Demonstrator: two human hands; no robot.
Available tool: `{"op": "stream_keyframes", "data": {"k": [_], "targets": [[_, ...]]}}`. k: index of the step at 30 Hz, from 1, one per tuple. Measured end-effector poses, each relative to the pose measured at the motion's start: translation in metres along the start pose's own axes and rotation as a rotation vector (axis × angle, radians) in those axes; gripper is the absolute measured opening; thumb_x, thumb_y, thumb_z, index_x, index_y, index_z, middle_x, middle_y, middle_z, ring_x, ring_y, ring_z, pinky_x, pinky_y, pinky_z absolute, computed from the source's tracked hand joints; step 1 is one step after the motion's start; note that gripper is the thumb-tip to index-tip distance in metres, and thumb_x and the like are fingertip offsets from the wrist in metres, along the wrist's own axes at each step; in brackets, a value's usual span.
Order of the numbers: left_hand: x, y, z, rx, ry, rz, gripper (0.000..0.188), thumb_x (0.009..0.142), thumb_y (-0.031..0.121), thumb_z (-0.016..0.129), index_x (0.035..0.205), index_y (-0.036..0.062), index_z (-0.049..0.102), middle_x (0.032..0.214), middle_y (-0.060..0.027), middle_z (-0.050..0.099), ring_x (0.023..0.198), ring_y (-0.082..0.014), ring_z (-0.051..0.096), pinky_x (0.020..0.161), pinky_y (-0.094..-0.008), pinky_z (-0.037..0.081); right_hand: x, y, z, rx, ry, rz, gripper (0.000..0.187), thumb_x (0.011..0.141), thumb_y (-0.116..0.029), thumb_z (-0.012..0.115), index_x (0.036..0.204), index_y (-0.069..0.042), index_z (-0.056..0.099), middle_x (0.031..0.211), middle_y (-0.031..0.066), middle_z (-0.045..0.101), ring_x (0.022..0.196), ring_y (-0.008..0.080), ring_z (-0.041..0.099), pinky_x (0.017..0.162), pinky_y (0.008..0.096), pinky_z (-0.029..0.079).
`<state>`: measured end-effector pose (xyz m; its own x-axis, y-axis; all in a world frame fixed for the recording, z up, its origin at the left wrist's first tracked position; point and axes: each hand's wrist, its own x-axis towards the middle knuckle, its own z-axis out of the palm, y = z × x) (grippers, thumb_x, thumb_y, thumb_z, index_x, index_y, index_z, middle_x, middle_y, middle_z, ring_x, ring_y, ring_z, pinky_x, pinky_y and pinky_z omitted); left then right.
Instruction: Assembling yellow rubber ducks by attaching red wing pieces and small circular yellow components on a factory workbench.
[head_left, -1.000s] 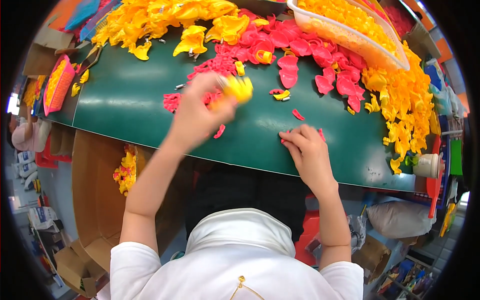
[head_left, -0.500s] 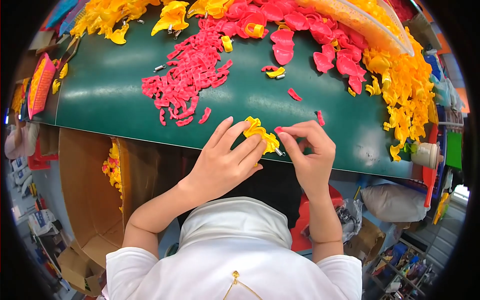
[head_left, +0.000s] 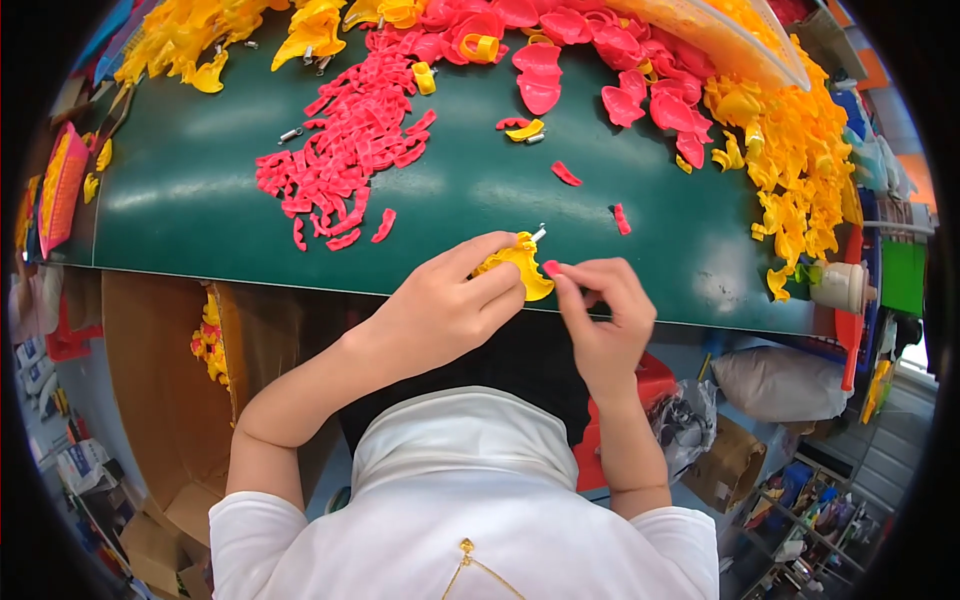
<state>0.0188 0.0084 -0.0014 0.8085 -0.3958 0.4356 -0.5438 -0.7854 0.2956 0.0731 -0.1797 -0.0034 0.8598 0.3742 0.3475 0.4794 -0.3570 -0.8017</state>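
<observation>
My left hand [head_left: 435, 300] is closed on a curved yellow plastic part [head_left: 532, 280] above the near edge of the green table [head_left: 450, 215]. A small metal spring [head_left: 539, 233] sticks up at the far end of that part. Between thumb and forefinger, my right hand [head_left: 612, 312] pinches a small pink plastic strip [head_left: 551, 268], mostly hidden by the fingertips. The strip is right beside the yellow part; whether they touch I cannot tell. Beyond my hands lie two loose pink strips [head_left: 565, 174] [head_left: 622, 219].
A heap of pink strips [head_left: 340, 140] lies left of centre, with pink shell-shaped pieces [head_left: 540, 80] behind. Yellow parts [head_left: 800, 220] are piled right, below a clear bin [head_left: 740, 45]. A pink basket [head_left: 62, 190] stands far left; an open cardboard box [head_left: 160, 380] is below the edge.
The yellow part has turned in my left hand, so its spring now points away from me instead of toward my right hand. The pink strip remains pinched. The whole view has shifted slightly.
</observation>
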Motion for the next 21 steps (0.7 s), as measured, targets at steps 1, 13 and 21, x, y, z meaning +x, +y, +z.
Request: {"op": "stream_keyframes", "data": {"k": [1,13,21], "targets": [[0.000,0.001,0.001,-0.004,-0.002,0.003,0.019,0.070,0.001,0.068,0.088,0.0006,0.064,0.095,-0.0069,0.058,0.108,-0.0288,0.059,0.081,-0.0329,0.056,0.001,0.003,0.005,-0.061,0.003,-0.088,0.011,0.076,0.004,0.071,0.086,0.000,0.069,0.078,0.0072,0.064,0.064,0.0128,0.056,0.055,0.0231,0.043],[-0.002,0.003,0.004,0.003,0.021,-0.025,0.020,0.072,0.002,0.068,0.091,0.0002,0.066,0.100,-0.0056,0.062,0.112,-0.0278,0.058,0.079,-0.0319,0.056,0.002,-0.010,0.010,-0.357,-0.042,-0.196,0.010,0.076,0.004,0.072,0.082,0.002,0.064,0.071,0.0087,0.056,0.061,0.0220,0.055,0.053,0.0301,0.043],[0.001,0.007,0.002,0.011,0.000,-0.058,0.019,0.073,0.002,0.067,0.091,0.0004,0.065,0.098,-0.0056,0.061,0.111,-0.0283,0.057,0.074,-0.0311,0.056,0.009,-0.003,0.005,-0.273,-0.164,-0.135,0.014,0.077,0.003,0.070,0.090,0.001,0.067,0.077,0.0086,0.058,0.068,0.0214,0.056,0.059,0.0309,0.044]]}}
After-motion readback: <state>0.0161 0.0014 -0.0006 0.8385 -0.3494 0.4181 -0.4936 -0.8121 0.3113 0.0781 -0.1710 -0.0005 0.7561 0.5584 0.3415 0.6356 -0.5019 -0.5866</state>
